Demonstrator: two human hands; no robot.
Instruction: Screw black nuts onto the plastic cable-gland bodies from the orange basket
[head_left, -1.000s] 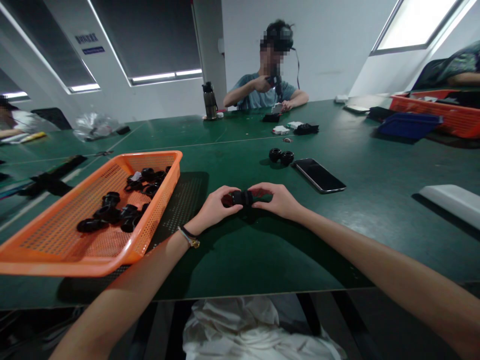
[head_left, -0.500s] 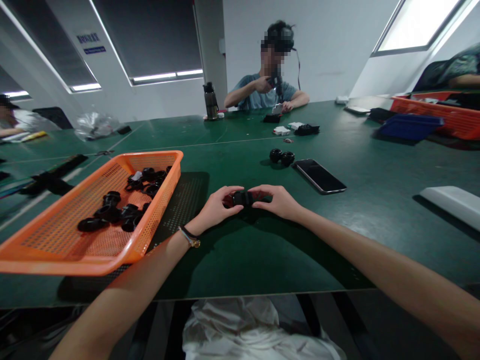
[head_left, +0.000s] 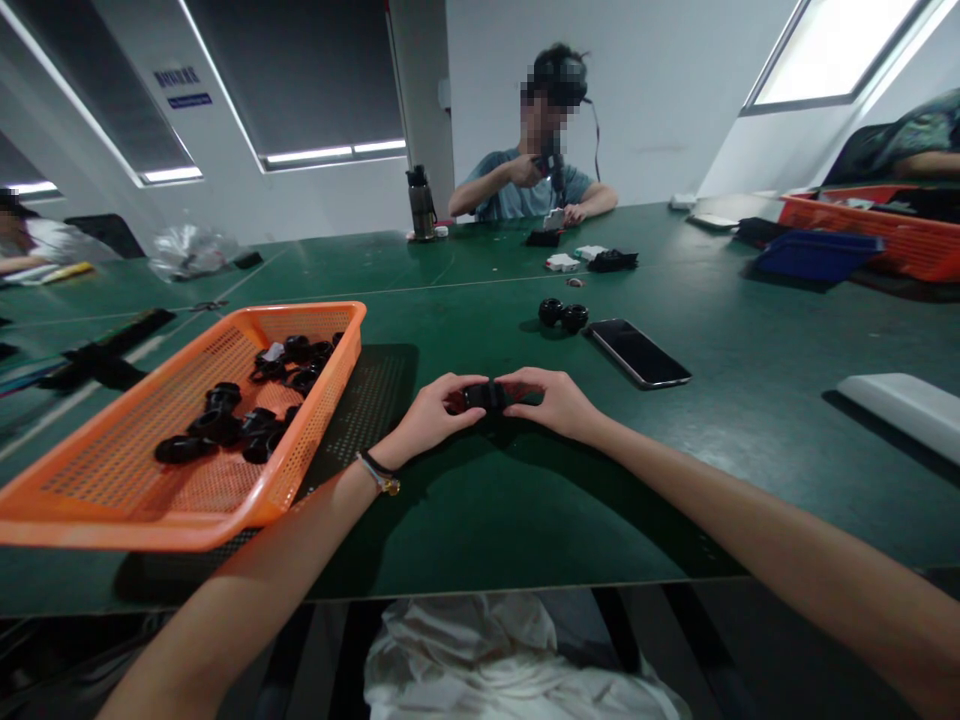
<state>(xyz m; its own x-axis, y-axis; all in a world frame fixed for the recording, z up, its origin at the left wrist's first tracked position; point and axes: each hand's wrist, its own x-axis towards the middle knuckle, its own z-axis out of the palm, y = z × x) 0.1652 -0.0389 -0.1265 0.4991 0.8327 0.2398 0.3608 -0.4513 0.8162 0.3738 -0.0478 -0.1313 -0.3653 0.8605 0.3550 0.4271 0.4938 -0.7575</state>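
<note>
while the left hand [head_left: 429,414] and right hand [head_left: 553,402] meet low over the green table [head_left: 750,330], both pinch 1 small black part [head_left: 480,397] between them, fingertips closed on opposite ends. the orange basket [head_left: 112,500] of similar parts sits beside the left forearm.

Both forearms are bare; no sleeves are seen on them. A thin dark band [head_left: 373,464] is worn on the left wrist, and beside it a small gold-coloured watch or clasp [head_left: 388,486] is seen. Nothing is worn on the right wrist. The left hand [head_left: 431,415] and the right hand [head_left: 553,400] are ungloved, and no rings can be made out. At the lower edge, below the table line, a white, crumpled garment [head_left: 510,660] is seen over the lap.
</note>
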